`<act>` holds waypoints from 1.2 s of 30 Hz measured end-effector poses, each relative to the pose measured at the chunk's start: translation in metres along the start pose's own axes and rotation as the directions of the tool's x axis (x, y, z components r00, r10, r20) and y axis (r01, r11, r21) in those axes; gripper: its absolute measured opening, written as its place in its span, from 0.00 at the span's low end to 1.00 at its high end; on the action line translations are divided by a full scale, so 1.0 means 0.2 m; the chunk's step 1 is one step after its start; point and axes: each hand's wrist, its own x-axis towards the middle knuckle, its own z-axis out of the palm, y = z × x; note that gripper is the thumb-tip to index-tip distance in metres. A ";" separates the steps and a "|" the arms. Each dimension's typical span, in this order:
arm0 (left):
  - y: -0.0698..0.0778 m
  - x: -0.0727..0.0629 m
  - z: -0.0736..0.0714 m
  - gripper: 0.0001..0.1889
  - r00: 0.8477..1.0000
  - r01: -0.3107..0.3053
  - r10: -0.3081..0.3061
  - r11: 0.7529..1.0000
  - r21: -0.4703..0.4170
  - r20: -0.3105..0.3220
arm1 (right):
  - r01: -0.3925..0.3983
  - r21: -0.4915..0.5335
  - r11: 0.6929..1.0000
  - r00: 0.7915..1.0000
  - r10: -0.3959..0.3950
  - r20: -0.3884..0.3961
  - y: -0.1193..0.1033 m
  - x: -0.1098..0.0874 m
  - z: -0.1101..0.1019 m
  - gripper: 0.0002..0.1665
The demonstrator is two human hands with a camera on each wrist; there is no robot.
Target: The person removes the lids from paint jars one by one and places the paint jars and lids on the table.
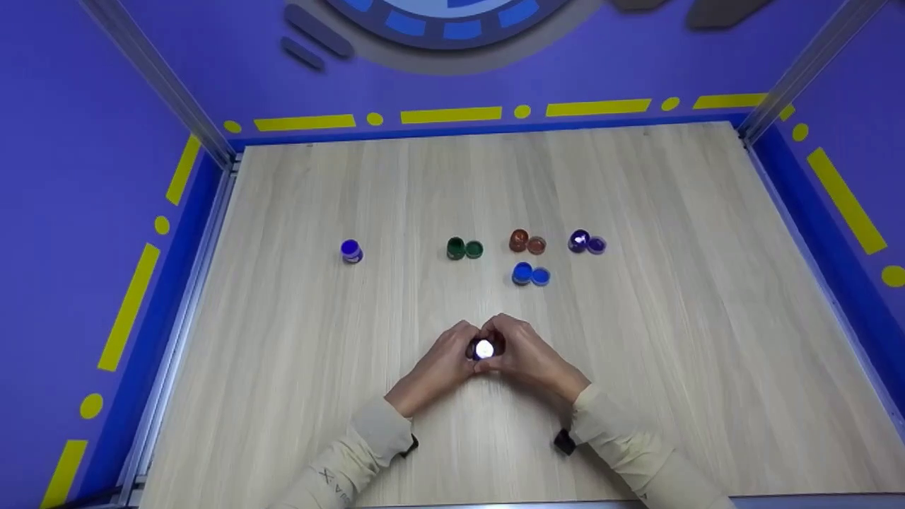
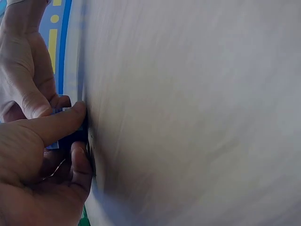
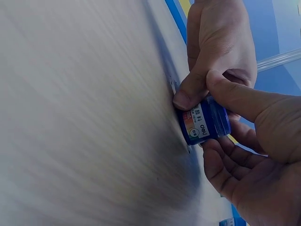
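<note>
Close to the front middle of the table, both hands hold one small dark blue paint jar [image 3: 195, 125] with a printed label. Its top [image 1: 484, 349] shows a bright glare in the head view. My left hand [image 1: 447, 358] pinches the lower body of the jar, its thumb [image 3: 187, 94] against the label side near the tabletop. Curled around the upper, lid end is my right hand [image 1: 524, 355], with its thumb [image 3: 240, 96] on one side and fingers on the other. The fingers hide part of the jar in each wrist view.
Beyond the hands, a green jar [image 1: 456, 247], a brown jar [image 1: 519, 240], a dark purple jar [image 1: 579, 240] and a blue jar [image 1: 522, 273] each stand beside a round lid. A violet jar [image 1: 351, 252] stands alone farther left. Blue walls [image 1: 495, 92] enclose the wooden table [image 1: 318, 318].
</note>
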 end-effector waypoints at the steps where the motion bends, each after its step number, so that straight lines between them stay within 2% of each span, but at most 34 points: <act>1: 0.00 0.00 0.00 0.14 1.000 0.000 0.000 1.000 -0.001 0.003 | 0.007 0.003 1.000 1.000 -0.007 -0.001 0.00 0.00 0.00 0.25; 8: -0.01 -0.01 0.00 0.14 1.000 0.016 -0.016 1.000 -0.021 0.005 | 0.022 0.006 1.000 1.000 -0.022 -0.015 0.00 -0.01 0.02 0.24; 13: -0.03 -0.01 0.01 0.13 1.000 -0.012 0.012 0.999 -0.048 -0.016 | 0.042 -0.015 0.999 0.999 -0.042 -0.012 0.00 -0.02 0.02 0.22; 17: -0.03 -0.01 0.00 0.12 1.000 -0.026 0.025 0.998 -0.051 -0.014 | 0.093 -0.022 0.995 0.995 -0.093 0.029 0.01 -0.02 0.00 0.19; 25: -0.02 0.01 -0.01 0.11 1.000 -0.010 0.011 0.998 -0.068 0.017 | 0.181 -0.043 0.983 0.971 -0.172 0.167 0.02 -0.02 -0.05 0.15; 28: -0.02 0.01 -0.01 0.12 1.000 0.001 0.001 0.997 -0.073 0.019 | 0.253 -0.064 0.965 0.953 -0.237 0.191 0.03 -0.02 -0.06 0.16; 31: -0.02 0.01 -0.01 0.13 1.000 0.007 -0.006 0.998 -0.070 0.018 | 0.294 -0.081 0.953 0.943 -0.275 0.187 0.04 -0.02 -0.06 0.17; 33: -0.02 0.01 -0.01 0.13 1.000 0.004 -0.003 0.998 -0.063 0.016 | 0.284 -0.072 0.956 0.948 -0.269 0.170 0.05 -0.02 -0.06 0.19; 36: -0.02 0.01 -0.01 0.13 1.000 0.006 -0.005 0.998 -0.058 0.017 | 0.225 -0.049 0.973 0.970 -0.219 0.104 0.06 -0.03 -0.04 0.21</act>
